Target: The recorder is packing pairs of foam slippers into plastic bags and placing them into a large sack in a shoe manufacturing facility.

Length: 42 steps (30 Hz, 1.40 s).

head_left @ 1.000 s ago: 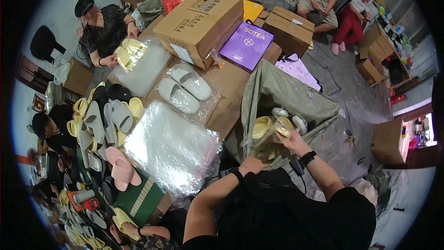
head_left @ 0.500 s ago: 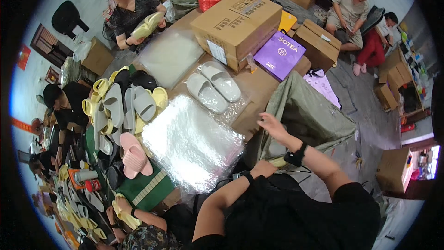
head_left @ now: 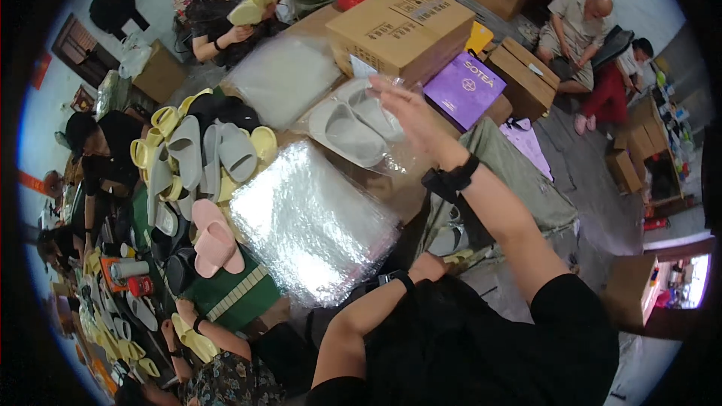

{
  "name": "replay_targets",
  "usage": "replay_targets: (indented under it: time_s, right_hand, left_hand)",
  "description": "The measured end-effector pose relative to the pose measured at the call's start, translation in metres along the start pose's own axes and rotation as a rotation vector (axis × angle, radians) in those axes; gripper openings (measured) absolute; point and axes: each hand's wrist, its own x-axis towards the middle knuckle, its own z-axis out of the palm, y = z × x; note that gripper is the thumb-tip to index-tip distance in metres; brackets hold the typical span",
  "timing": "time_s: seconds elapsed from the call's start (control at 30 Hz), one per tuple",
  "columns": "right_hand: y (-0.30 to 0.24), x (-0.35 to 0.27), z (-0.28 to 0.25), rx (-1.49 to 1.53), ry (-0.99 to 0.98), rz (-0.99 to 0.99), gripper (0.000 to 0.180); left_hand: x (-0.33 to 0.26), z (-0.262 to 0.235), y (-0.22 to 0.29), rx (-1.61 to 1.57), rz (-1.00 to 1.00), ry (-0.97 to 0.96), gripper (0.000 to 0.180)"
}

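Note:
A pair of grey slippers (head_left: 350,131) lies in a clear plastic bag on the table. Stretched over the right side of this pair is my right hand (head_left: 410,113), fingers extended and hiding part of one slipper. Whether it touches the bag I cannot tell. My left hand (head_left: 427,267) is low by my body, closed on the near rim of a grey-green sack (head_left: 519,180); its fingertips are hidden. Something yellowish (head_left: 459,257) shows beside that hand. Inside the sack's mouth a grey slipper (head_left: 445,240) is partly visible.
A shiny stack of clear bags (head_left: 312,225) lies beside the slippers, with loose grey, yellow and pink slippers (head_left: 216,237) farther left. A large carton (head_left: 402,26) and a purple bag (head_left: 465,90) stand behind. Across the table a person (head_left: 226,11) holds yellow slippers.
My right hand has moved from above the sack, away from me and left, to the bagged slippers. My left hand stays at the sack. The view has shifted slightly.

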Motion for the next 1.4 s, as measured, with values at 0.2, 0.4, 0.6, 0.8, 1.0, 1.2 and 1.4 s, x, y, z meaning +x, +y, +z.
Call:
replay_targets:
  time_s: [0.2,0.4,0.6,0.8,1.0,1.2,1.4]
  right_hand:
    - [-0.096,-0.115,-0.035,0.128,-0.003,-0.363,0.046]
    - [-0.138,-0.24,-0.057,0.011,0.342,-0.335,0.071]
    - [-0.088,-0.279,-0.081,-0.172,0.262,-0.137,0.064]
    - [-0.062,-0.279,-0.074,-0.316,0.091,-0.027,0.046]
    - [-0.019,-0.293,-0.106,-0.491,0.199,0.086,0.045]
    - [0.065,-0.328,-0.163,-0.644,0.396,0.467,0.063]
    - [0.098,-0.357,-0.176,-1.002,-0.187,0.893,0.069]
  left_hand:
    - [0.002,-0.002,-0.003,0.152,-0.019,0.211,0.012]
    - [0.004,-0.015,0.007,0.103,-0.045,0.061,0.012]
    - [0.015,-0.012,0.023,0.193,-0.072,-0.094,0.016]
    - [0.014,-0.004,0.02,0.255,0.049,-0.101,0.02]
    - [0.028,-0.018,0.032,-0.158,0.081,0.535,0.02]
    - [0.015,-0.018,0.04,0.379,0.048,-0.271,0.018]
    - [0.016,-0.011,0.04,0.391,0.053,-0.25,0.02]
